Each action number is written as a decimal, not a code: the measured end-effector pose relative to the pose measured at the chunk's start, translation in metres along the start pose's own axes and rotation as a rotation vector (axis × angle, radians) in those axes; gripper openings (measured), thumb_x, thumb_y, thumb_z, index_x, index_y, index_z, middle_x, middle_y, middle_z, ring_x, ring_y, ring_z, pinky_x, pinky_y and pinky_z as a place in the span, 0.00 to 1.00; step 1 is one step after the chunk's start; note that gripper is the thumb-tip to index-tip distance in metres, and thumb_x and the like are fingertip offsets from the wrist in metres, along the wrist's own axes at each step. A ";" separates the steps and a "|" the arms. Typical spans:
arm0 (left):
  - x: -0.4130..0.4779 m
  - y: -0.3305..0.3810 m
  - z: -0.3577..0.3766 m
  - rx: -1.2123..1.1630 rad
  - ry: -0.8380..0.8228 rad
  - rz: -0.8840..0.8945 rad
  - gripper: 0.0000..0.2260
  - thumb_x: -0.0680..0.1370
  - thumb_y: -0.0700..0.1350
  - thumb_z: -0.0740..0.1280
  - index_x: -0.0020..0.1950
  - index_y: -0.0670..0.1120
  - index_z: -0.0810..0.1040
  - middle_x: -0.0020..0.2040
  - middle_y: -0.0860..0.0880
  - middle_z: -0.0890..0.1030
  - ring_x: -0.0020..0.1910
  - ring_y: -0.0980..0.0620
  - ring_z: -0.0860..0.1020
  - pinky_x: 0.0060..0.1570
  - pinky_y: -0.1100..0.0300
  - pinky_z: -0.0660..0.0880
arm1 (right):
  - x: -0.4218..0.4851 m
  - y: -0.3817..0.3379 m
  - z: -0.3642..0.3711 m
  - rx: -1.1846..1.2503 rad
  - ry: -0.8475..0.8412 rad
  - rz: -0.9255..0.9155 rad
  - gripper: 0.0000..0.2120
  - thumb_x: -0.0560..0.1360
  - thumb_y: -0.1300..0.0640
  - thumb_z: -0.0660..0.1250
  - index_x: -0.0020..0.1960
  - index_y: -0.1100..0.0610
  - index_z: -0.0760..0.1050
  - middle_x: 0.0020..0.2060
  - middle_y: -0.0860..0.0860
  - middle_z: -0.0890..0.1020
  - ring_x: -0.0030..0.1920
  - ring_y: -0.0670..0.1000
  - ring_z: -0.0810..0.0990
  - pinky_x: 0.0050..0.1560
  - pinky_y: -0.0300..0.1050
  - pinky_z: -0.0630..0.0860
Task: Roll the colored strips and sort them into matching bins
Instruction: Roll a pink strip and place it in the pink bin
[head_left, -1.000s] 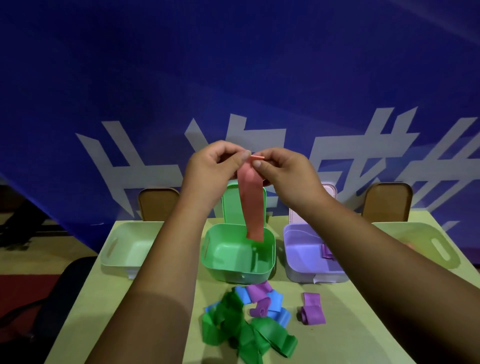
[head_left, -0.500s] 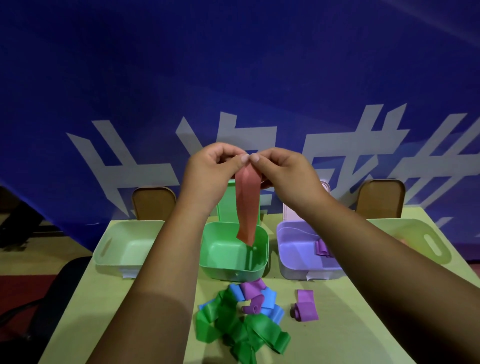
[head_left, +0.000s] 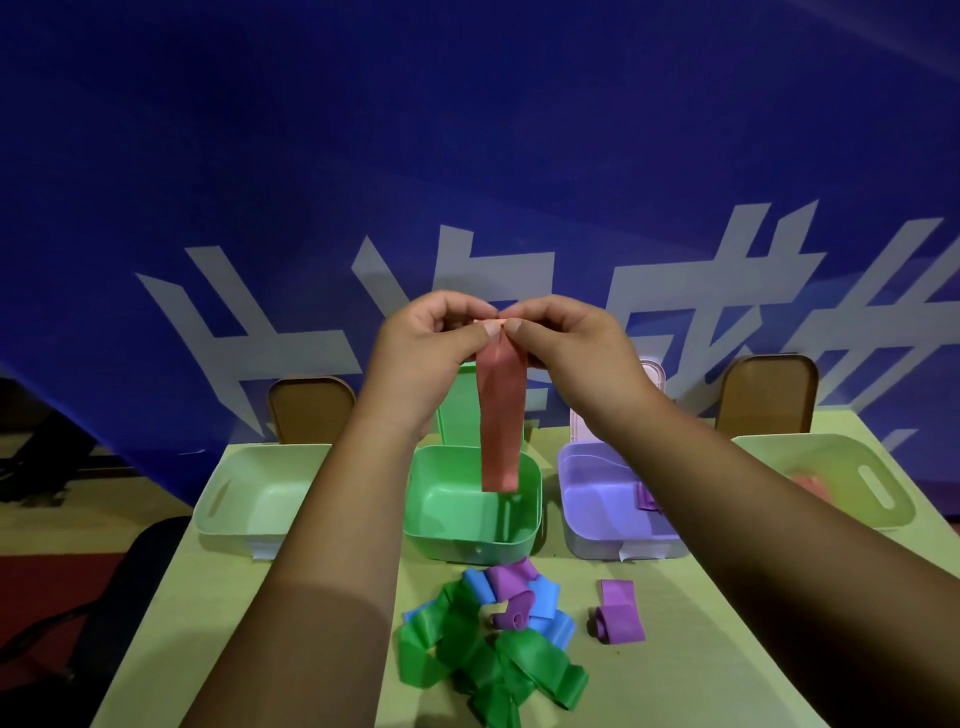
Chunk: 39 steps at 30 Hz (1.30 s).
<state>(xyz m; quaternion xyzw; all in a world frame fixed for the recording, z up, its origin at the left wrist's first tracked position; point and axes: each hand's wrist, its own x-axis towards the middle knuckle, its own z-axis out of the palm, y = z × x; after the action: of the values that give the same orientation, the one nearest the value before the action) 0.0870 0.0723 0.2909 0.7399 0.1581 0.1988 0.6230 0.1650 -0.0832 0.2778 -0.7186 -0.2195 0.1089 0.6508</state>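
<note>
A red strip (head_left: 500, 421) hangs down in the air above the green bin (head_left: 472, 501). My left hand (head_left: 431, 340) and my right hand (head_left: 566, 343) both pinch its top end, fingertips touching, with a small roll started there. On the table lies a heap of green strips (head_left: 483, 660), blue strips (head_left: 543, 603) and purple strips (head_left: 511, 582). A separate purple strip (head_left: 618, 610) lies to the right of the heap. The purple bin (head_left: 587, 493) holds a purple piece (head_left: 647, 496). The pale bin at far right (head_left: 852, 478) holds a red piece (head_left: 808, 486).
A pale green bin (head_left: 254, 493) stands at the left of the yellow-green table (head_left: 701, 649). Two brown lids (head_left: 311, 408) lean against the blue banner behind the bins. A green lid (head_left: 457, 410) stands behind the green bin. The table's left edge drops to a red floor.
The strip's hanging tail has shortened a little as its top end curls between my fingertips. Both hands stay at about the same height above the green bin.
</note>
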 end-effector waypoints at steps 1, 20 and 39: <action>0.001 -0.001 0.000 -0.016 -0.003 -0.007 0.05 0.79 0.38 0.76 0.53 0.47 0.87 0.47 0.48 0.88 0.48 0.50 0.87 0.49 0.59 0.83 | 0.000 0.000 0.001 0.006 -0.001 0.007 0.05 0.81 0.57 0.73 0.53 0.50 0.88 0.46 0.50 0.89 0.51 0.54 0.89 0.61 0.61 0.84; 0.002 0.001 0.012 -0.199 0.005 -0.034 0.09 0.77 0.31 0.75 0.54 0.42 0.84 0.45 0.47 0.86 0.47 0.49 0.85 0.51 0.57 0.83 | 0.009 0.001 -0.009 0.157 -0.049 0.060 0.07 0.78 0.63 0.73 0.53 0.55 0.88 0.49 0.63 0.87 0.46 0.57 0.83 0.63 0.67 0.81; -0.005 0.010 0.023 -0.311 0.007 -0.090 0.13 0.78 0.33 0.76 0.62 0.37 0.82 0.56 0.36 0.87 0.57 0.39 0.87 0.63 0.46 0.84 | 0.011 0.005 -0.021 0.155 -0.049 0.023 0.08 0.80 0.59 0.75 0.58 0.50 0.86 0.47 0.54 0.87 0.50 0.56 0.87 0.61 0.61 0.85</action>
<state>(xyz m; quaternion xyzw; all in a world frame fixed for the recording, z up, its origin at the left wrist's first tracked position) 0.0934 0.0484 0.2967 0.6260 0.1607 0.1954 0.7376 0.1851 -0.0969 0.2769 -0.6657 -0.2179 0.1505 0.6976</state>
